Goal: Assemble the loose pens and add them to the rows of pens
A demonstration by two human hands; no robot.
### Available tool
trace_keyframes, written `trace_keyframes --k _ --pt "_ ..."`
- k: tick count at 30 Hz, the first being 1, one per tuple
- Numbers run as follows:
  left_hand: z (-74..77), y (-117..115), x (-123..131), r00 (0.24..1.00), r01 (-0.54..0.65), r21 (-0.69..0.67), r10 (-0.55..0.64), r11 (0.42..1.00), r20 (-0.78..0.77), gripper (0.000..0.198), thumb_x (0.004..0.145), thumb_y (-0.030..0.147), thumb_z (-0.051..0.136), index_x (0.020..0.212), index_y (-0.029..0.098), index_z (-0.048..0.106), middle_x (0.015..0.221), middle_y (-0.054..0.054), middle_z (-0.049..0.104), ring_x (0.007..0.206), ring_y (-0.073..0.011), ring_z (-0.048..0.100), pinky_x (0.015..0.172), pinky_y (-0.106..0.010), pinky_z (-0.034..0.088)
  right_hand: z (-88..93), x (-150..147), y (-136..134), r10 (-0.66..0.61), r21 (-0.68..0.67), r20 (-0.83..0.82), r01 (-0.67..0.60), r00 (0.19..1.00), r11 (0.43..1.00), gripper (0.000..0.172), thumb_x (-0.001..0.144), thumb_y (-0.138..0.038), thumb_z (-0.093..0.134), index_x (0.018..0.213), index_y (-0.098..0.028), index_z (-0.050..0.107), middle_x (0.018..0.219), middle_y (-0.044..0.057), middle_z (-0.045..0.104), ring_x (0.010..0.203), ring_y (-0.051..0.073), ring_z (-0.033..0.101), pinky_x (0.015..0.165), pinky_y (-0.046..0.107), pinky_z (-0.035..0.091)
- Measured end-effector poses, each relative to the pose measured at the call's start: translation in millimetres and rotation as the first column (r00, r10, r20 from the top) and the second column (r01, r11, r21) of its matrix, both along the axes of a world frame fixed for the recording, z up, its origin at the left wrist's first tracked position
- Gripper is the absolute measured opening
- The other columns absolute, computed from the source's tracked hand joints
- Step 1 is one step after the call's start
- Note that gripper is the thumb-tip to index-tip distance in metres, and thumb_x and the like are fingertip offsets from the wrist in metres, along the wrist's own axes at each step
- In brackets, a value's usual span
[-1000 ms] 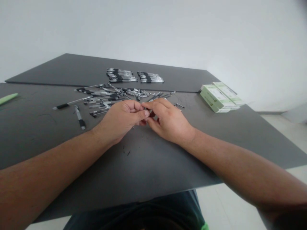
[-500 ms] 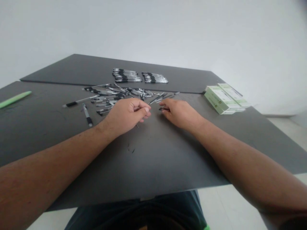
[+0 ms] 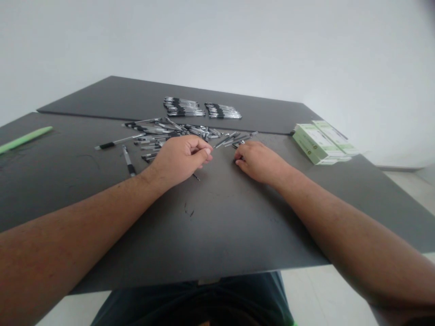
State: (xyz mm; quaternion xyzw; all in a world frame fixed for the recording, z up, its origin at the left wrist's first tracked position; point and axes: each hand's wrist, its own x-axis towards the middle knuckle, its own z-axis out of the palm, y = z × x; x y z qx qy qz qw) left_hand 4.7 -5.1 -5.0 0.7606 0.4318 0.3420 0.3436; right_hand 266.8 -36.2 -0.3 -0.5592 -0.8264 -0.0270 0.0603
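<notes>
My left hand (image 3: 181, 158) is closed in a pinch above the table, just in front of a loose heap of pens (image 3: 158, 133). Below its fingers pokes the thin dark tip of what looks like a pen refill (image 3: 196, 177); the rest is hidden by the hand. My right hand (image 3: 258, 159) is curled low over the table with its fingertips pressed together. A small dark and pale piece shows at its fingers, too covered to name. Several thin grey tubes, like refills (image 3: 226, 139), lie just beyond the fingertips.
Two neat rows of pens, the left row (image 3: 183, 107) and the right row (image 3: 223, 111), lie on the rear table. Green and white boxes (image 3: 317, 145) stand at the right. A large green pen-shaped object (image 3: 29, 138) lies far left. A single pen (image 3: 128, 162) lies near my left forearm.
My right hand has turned and its fingers have curled in; the dark piece that stuck out of them is now mostly covered. More of the thin tip shows under my left hand. The view has shifted slightly.
</notes>
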Motion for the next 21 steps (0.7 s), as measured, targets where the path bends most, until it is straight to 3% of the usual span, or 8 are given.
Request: trace_keyframes --k 4,8,12,16,21 --pt "4.3 6.4 -5.2 1.000 -0.026 0.021 0.026 0.999 -0.013 0.023 0.097 0.039 0.072 0.104 0.021 0.084 0.093 -0.007 0.088 0.075 -0.0201 0.081 0.070 -0.029 0.064 4.6 3.3 0.1 -0.022 0.017 -0.034 0.022 0.999 1.000 0.023 0.100 -0.013 0.065 0.113 -0.015 0.084 0.116 0.016 0.082 0.118 0.031 0.074 0.110 0.043 0.055" --pt "14.9 22.4 -19.9 0.991 -0.119 0.077 0.113 0.990 0.071 0.025 0.099 0.035 0.071 0.115 0.021 0.082 0.097 -0.007 0.086 0.083 -0.0220 0.081 0.075 -0.034 0.064 12.0 12.5 4.9 -0.127 0.114 -0.120 0.141 0.985 0.983 0.031 0.100 -0.014 0.058 0.119 -0.016 0.083 0.118 0.016 0.083 0.112 0.031 0.075 0.104 0.042 0.056" --pt "20.1 44.6 -41.1 0.967 -0.233 0.131 0.216 0.964 0.134 0.025 0.097 0.032 0.071 0.119 0.023 0.079 0.101 -0.006 0.084 0.084 -0.0216 0.077 0.077 -0.037 0.061 16.1 23.3 11.8 -0.245 0.132 -0.200 0.274 0.949 0.953 0.029 0.102 -0.025 0.058 0.113 -0.019 0.084 0.106 0.014 0.085 0.100 0.031 0.076 0.093 0.041 0.056" --pt "20.1 61.1 -60.3 0.960 -0.235 0.285 0.267 0.929 -0.079 0.024 0.091 0.027 0.072 0.113 0.023 0.079 0.095 -0.003 0.081 0.085 -0.0217 0.072 0.088 -0.039 0.057 15.5 29.1 14.9 -0.303 0.132 -0.240 0.340 0.922 0.931 0.030 0.102 -0.030 0.057 0.112 -0.021 0.084 0.098 0.011 0.085 0.093 0.031 0.077 0.084 0.039 0.054" --pt "29.6 64.7 -69.4 0.876 -0.042 0.390 0.221 0.920 -0.428 0.022 0.083 0.025 0.068 0.100 0.024 0.082 0.095 -0.007 0.079 0.096 -0.0283 0.073 0.099 -0.041 0.055 15.0 28.2 13.3 -0.321 0.124 -0.222 0.353 0.921 0.927 0.030 0.101 -0.031 0.058 0.112 -0.021 0.084 0.095 0.011 0.084 0.090 0.031 0.076 0.081 0.039 0.053"
